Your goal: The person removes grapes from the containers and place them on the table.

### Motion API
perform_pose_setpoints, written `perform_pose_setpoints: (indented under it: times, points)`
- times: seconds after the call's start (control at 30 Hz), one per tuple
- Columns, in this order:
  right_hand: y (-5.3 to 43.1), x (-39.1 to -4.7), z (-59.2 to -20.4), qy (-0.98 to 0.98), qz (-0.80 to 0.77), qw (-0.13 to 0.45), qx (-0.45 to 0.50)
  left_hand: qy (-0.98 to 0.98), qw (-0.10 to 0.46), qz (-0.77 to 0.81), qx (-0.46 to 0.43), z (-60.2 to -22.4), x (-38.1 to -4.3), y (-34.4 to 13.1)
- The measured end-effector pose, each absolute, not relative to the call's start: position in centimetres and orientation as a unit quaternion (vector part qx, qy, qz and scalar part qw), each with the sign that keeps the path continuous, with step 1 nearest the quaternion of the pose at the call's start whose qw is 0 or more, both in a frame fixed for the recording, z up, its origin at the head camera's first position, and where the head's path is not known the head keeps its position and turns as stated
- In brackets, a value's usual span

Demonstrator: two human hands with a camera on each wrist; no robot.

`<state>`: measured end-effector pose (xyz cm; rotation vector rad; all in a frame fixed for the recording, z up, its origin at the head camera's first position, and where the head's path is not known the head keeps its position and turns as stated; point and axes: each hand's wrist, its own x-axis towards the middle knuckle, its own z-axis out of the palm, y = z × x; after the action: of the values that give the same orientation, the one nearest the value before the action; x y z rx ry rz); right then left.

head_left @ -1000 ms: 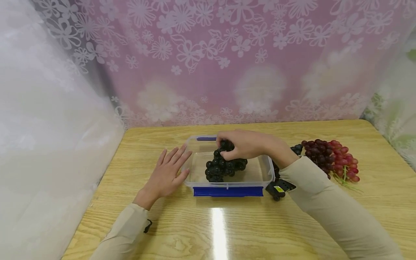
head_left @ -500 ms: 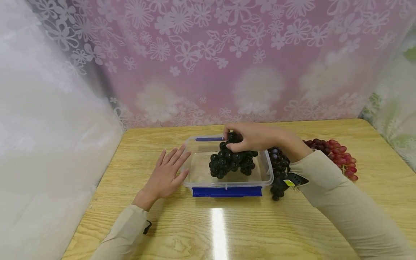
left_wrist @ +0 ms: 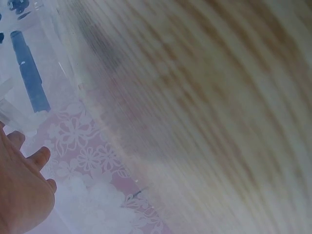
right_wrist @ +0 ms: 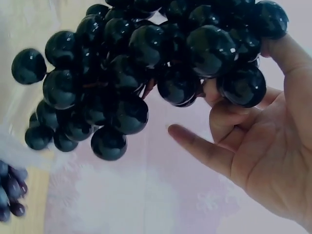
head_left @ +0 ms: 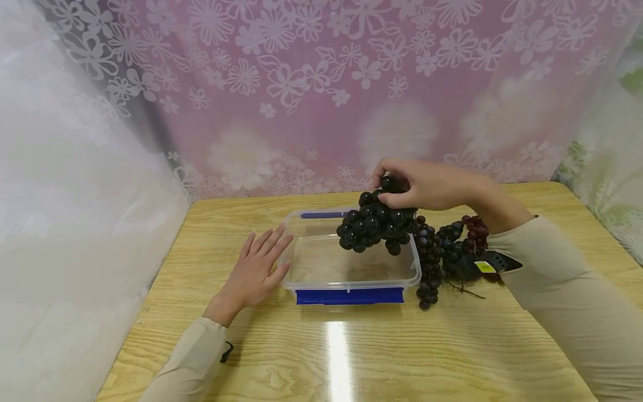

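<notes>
A bunch of black grapes (head_left: 369, 220) hangs above the right half of a clear plastic container (head_left: 308, 276). My right hand (head_left: 427, 184) pinches the top of the bunch between thumb and fingers. In the right wrist view the glossy dark grapes (right_wrist: 131, 68) fill the upper part, with the right hand (right_wrist: 273, 146) beside them. Fingers straight and spread, my left hand (head_left: 253, 273) lies at the container's left side, the fingertips at its wall. Inside the left wrist view only part of the left hand (left_wrist: 22, 185) shows, near a blue clip (left_wrist: 31, 73).
Dark purple grapes (head_left: 429, 262) lie on the wooden table (head_left: 271, 346) against the container's right side. Redder grapes (head_left: 474, 231) sit farther right, partly behind the right wrist. Blue clips run along the container's front (head_left: 349, 296) and back. A pink floral curtain (head_left: 311, 123) hangs behind.
My right hand has lifted the black grapes up out of the container and shifted them right and away. The left hand has stayed at the container's left side.
</notes>
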<state>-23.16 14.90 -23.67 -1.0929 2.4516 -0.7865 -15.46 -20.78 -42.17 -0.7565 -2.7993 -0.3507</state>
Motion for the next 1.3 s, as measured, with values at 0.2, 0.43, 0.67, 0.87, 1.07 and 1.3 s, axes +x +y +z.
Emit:
perform_pose_setpoints:
  times: [0.2,0.43,0.67,0.87,1.07,1.3]
  points:
    - [16.9,-23.4,-22.0,0.866,-0.29,0.147,-0.38,-0.952,0.11,-0.121,-0.257,-42.2,-15.5,-20.8]
    - [20.0,-23.9,-21.3,0.891,-0.262,0.131,-0.348,-0.953,0.104,-0.124,-0.256,-42.2,-15.5,-20.8]
    - [23.9,-25.0,-21.7,0.916,-0.227,0.111,-0.311,-0.953,0.102,-0.126,-0.256,-42.2,-15.6,-20.8]
    - [26.9,-26.2,-22.3,0.938,-0.167,0.092,-0.29,-0.953,0.106,-0.129,-0.254,-42.2,-15.5,-20.7]
    - [29.4,-27.5,-23.1,0.953,-0.091,0.07,-0.28,-0.953,0.104,-0.132,-0.253,-42.3,-15.5,-20.7]
    - [31.7,-28.0,-24.4,0.954,-0.03,0.058,-0.291,-0.952,0.104,-0.135,-0.254,-42.4,-15.6,-20.8]
